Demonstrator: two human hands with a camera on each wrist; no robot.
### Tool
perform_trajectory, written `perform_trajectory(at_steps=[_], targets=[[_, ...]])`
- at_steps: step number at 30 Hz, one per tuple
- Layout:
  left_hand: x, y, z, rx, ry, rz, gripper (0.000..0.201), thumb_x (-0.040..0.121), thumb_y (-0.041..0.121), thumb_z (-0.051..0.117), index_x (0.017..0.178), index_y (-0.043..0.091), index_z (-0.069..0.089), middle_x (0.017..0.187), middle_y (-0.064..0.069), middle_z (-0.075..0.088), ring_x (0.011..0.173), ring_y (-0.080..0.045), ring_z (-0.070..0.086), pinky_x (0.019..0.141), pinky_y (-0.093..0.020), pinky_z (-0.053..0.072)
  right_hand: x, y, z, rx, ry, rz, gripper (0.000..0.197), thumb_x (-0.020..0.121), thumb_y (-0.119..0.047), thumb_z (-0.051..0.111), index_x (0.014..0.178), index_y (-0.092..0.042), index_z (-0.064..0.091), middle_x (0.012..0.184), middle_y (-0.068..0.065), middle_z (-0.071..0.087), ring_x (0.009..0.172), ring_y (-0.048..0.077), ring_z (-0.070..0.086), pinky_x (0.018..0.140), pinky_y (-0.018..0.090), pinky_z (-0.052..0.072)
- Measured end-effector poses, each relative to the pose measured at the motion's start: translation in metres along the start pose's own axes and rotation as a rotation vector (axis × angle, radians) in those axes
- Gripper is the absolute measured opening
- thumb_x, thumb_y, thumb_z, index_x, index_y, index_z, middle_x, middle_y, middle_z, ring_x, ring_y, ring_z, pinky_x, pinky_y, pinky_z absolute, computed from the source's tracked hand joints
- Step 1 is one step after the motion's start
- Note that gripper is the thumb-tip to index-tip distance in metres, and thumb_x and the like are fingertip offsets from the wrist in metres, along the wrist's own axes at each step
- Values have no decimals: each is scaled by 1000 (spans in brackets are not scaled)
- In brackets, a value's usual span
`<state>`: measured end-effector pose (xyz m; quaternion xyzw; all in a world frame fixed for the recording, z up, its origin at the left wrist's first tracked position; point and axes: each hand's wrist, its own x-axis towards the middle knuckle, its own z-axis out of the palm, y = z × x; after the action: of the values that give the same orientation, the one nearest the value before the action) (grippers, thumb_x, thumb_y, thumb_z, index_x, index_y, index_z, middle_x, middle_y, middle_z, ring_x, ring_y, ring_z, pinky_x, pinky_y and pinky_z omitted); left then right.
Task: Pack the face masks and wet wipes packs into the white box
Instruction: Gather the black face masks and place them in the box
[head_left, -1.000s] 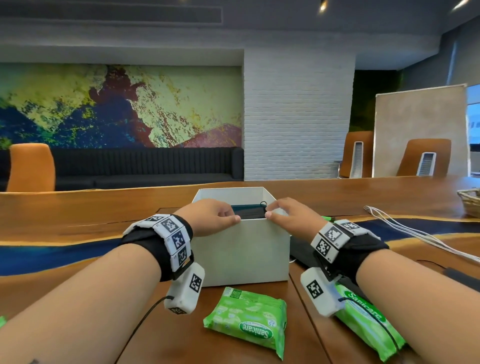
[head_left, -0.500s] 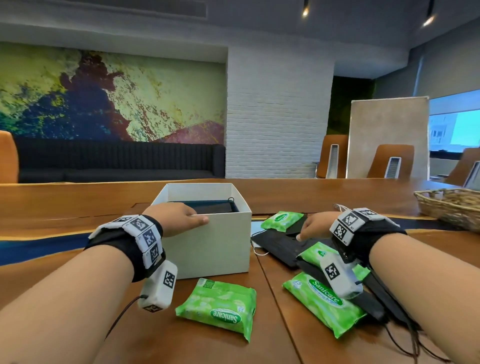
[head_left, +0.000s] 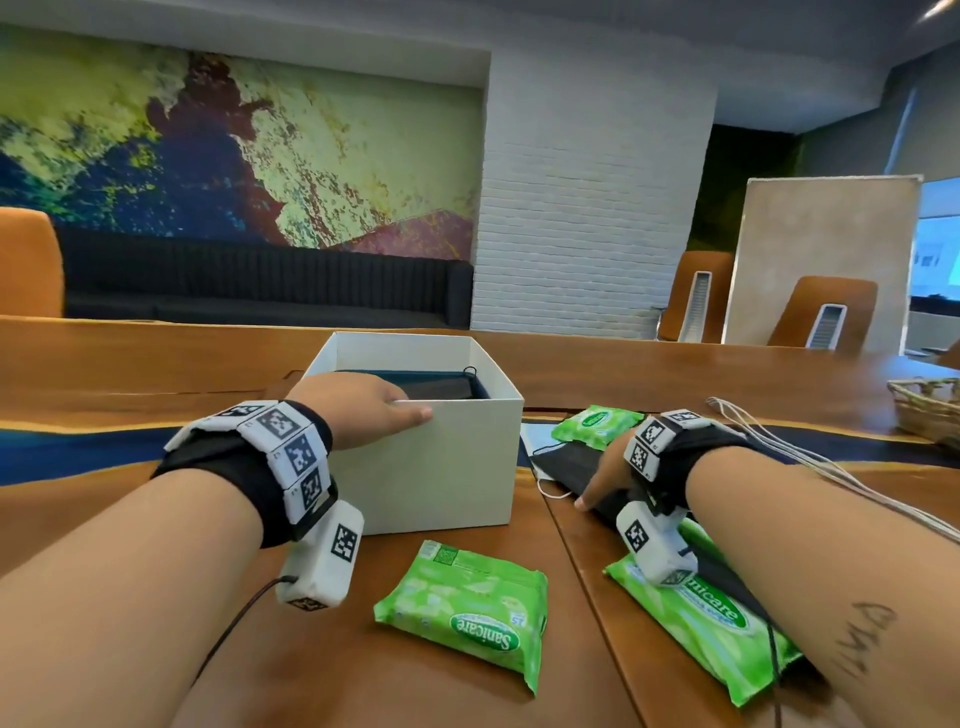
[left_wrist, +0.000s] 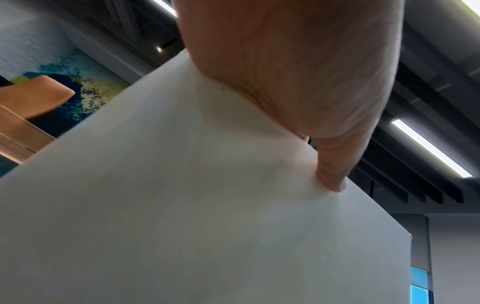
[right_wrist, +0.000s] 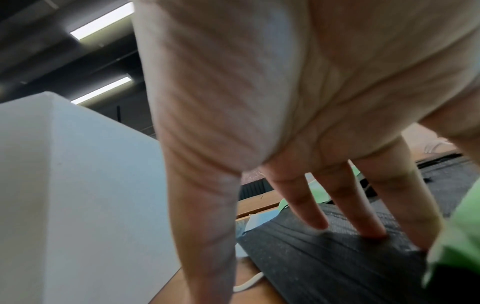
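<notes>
On a wooden counter (head_left: 156, 374), an open white box (head_left: 431, 467), with a dark face mask (head_left: 415, 383) lying flat inside, its ear loop against the far right corner. Left hand (head_left: 358, 410) draped over the near rim of the box: thumb pressed to the outside of the front wall, other fingers hooked over the edge and hidden within, so gripping the wall itself; seen from the left wrist as a thumb (left_wrist: 335, 164) flat against the white card. Right hand (head_left: 605, 475) down on a black face mask (head_left: 566, 462) just right of the box, fingers (right_wrist: 306, 203) spread and nearly straight, tips pressing into the pleated fabric, thumb reaching toward the near edge beside a white ear loop; nothing gripped or pinched as far as can be told. Under that mask, a pale blue one peeking out at the corner nearest the box. Three green wet wipes packs outside the box: one (head_left: 467, 608) in front of it, near the left wrist camera; one (head_left: 701, 618) under the right forearm, lying over more dark masks; one smaller-looking pack (head_left: 597, 426) beyond the right hand. Farther right, white cables (head_left: 769, 441) and the edge of a wicker basket (head_left: 924, 410).
</notes>
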<state>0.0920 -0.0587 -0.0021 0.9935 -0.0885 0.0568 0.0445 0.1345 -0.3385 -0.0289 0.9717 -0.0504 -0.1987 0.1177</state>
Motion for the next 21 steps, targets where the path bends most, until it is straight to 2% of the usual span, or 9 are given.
perform_trajectory(at_steps=[2,5,7,9,10,14,16,19,21], targets=[[1,-1,0,25,2,3,57,94,64,25,124,29,58,120,3,62,105,-15,54,84,-30,41,-2,-8,-2,-16,-37,17,72,81,-64,56,129,-10,51,106,7,56,92,22,52,87,30,42],[1,-2,0,35,3,11,55,94,65,25,118,29,60,112,4,63,96,-13,53,77,-29,38,-2,-18,-2,-70,-68,14,76,79,-68,54,128,-9,51,100,6,59,94,24,55,95,33,44],[0,-2,1,31,8,17,55,94,64,25,115,29,61,108,5,64,94,-12,53,73,-28,36,-1,-20,1,-89,-80,4,83,75,-73,54,132,-12,49,112,6,63,103,25,59,95,35,45],[-1,-2,1,25,13,20,55,94,65,25,117,29,61,108,5,64,94,-11,53,73,-27,37,-1,-19,4,-71,-72,-13,86,73,-72,57,137,-16,45,128,6,58,112,25,58,97,36,45],[-1,-2,1,24,15,20,55,94,65,25,118,30,60,108,6,64,95,-11,54,73,-27,37,-3,-19,6,-59,-67,-26,87,72,-71,59,138,-17,44,129,6,57,112,25,58,98,36,45],[-2,-3,1,29,17,28,55,94,65,25,117,29,61,108,5,65,96,-12,56,73,-26,39,-6,-18,11,13,-108,-104,86,74,-69,59,143,-21,38,112,6,63,102,22,61,96,34,48],[-2,-3,1,27,20,30,55,93,66,25,115,30,61,108,5,65,97,-12,57,75,-27,41,-8,-15,16,123,-145,-158,75,82,-59,59,143,-23,36,99,4,61,95,20,60,93,32,48],[-3,-2,1,27,15,31,55,93,66,25,112,29,62,105,5,65,97,-13,57,76,-27,42,-12,-3,20,392,-154,-234,59,88,-45,60,139,-21,41,108,2,61,89,16,62,83,29,50],[-3,-2,1,18,15,29,56,93,66,25,114,29,62,106,5,65,97,-13,57,76,-27,41,-15,12,14,487,-75,-247,50,90,-41,58,133,-19,48,105,-1,61,92,15,62,69,22,51]])
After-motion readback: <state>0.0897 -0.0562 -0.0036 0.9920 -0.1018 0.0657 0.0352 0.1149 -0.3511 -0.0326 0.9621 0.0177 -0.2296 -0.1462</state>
